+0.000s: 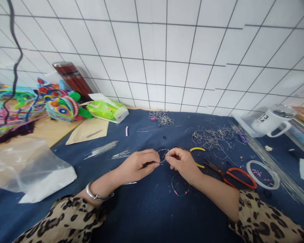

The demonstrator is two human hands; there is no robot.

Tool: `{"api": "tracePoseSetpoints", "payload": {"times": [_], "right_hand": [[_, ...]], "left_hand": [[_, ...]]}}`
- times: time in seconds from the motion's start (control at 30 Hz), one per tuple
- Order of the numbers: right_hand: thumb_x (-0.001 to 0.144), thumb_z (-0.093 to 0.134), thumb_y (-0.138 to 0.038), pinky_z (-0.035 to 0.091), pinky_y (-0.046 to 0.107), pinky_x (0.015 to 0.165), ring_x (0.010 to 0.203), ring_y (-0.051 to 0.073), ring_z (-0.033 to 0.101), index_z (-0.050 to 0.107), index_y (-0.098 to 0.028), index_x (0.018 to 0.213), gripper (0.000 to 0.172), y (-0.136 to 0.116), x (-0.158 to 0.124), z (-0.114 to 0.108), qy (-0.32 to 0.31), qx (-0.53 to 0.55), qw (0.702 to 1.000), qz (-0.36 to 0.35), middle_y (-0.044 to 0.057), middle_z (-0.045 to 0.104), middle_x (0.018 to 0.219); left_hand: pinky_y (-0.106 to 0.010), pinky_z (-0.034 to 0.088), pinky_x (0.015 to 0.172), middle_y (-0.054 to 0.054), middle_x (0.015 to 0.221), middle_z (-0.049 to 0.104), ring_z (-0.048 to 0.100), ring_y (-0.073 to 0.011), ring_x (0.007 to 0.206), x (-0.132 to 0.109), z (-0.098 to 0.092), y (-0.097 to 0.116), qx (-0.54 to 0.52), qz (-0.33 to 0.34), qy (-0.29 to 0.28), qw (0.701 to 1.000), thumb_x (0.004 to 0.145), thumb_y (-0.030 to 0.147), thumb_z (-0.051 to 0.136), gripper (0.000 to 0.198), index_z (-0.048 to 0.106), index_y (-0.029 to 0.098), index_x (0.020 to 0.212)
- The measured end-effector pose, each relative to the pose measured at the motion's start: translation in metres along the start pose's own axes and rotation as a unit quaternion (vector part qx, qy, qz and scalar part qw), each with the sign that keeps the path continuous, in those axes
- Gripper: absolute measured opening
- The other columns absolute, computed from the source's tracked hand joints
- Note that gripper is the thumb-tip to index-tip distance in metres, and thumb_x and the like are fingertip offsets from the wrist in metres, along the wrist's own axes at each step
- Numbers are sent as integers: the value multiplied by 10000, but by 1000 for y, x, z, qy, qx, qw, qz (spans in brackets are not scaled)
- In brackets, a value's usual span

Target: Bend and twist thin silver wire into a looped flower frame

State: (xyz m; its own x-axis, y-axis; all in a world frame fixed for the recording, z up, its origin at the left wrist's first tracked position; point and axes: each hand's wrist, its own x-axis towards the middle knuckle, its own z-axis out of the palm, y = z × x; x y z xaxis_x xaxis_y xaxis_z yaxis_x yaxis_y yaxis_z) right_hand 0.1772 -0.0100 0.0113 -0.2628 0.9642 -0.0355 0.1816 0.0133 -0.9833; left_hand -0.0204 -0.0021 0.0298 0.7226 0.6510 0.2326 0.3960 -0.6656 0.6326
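My left hand (138, 165) and my right hand (182, 163) meet over the dark blue cloth (147, 209), both pinched on a thin silver wire loop (162, 153) held between them. A silver bangle sits on my left wrist. Just below my right hand lies a wire ring with pink beads (180, 186). Yellow-handled pliers (196, 150) lie right behind my right hand, partly hidden by it. Orange-handled scissors (233, 173) rest to the right.
Straight wire bundles (103, 149) lie to the left, and tangled wire scraps (212, 136) to the right rear. A tape ring (263, 173), a white mug (271, 121), a clear plastic bag (22, 165), a green packet (106, 109) and colourful craft pieces (62, 106) surround the cloth. Tiled wall behind.
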Motion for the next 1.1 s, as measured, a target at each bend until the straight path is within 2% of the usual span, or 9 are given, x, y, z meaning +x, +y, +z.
{"api": "tracePoseSetpoints", "payload": {"times": [0.1,0.27,0.4,0.6,0.73,0.83,1.1], "right_hand": [[746,548,-271,419,199,498,509,72,508,571,-162,773,114,1,0,0,2,-7,1000,-1,-26,547,653],[764,531,-281,425,209,513,516,85,521,589,-176,780,121,3,-2,1,14,-53,998,-5,-24,555,642],[790,504,-275,426,230,577,580,109,536,619,-194,744,148,4,-5,2,43,-136,988,-63,-10,582,649],[786,517,-226,415,264,685,686,143,560,628,-202,715,134,6,-8,4,86,-237,955,-155,20,627,703],[799,494,-213,405,255,668,679,138,555,620,-205,713,153,10,-14,9,62,-268,944,-182,20,613,693],[797,492,-206,402,249,654,672,135,553,619,-210,717,150,11,-17,13,39,-276,941,-189,16,610,691],[788,494,-197,407,243,657,661,129,540,611,-207,723,134,9,-14,13,66,-246,953,-166,7,602,689]], "left_hand": [[-240,425,701,-56,901,579,540,-126,786,-1,2,-1,9,-10,16,1000,834,136,437,156,557,165,931],[-237,427,688,-43,860,593,548,-123,756,-3,3,-2,35,-19,11,999,854,181,445,145,559,171,943],[-245,434,701,-52,859,605,561,-137,786,-3,5,-6,48,1,22,999,875,214,437,156,570,170,943],[-253,439,699,-55,841,615,557,-145,791,-4,8,-8,48,16,37,998,880,191,423,153,572,161,893],[-256,436,708,-55,818,614,549,-146,791,-2,8,-6,43,20,35,998,881,178,412,158,568,152,868],[-253,439,701,-54,802,611,552,-145,779,-2,8,-5,39,22,29,999,886,179,396,178,568,152,848],[-236,432,683,-50,809,602,553,-130,752,-1,6,-6,26,2,26,999,877,199,418,161,573,157,867]]}}
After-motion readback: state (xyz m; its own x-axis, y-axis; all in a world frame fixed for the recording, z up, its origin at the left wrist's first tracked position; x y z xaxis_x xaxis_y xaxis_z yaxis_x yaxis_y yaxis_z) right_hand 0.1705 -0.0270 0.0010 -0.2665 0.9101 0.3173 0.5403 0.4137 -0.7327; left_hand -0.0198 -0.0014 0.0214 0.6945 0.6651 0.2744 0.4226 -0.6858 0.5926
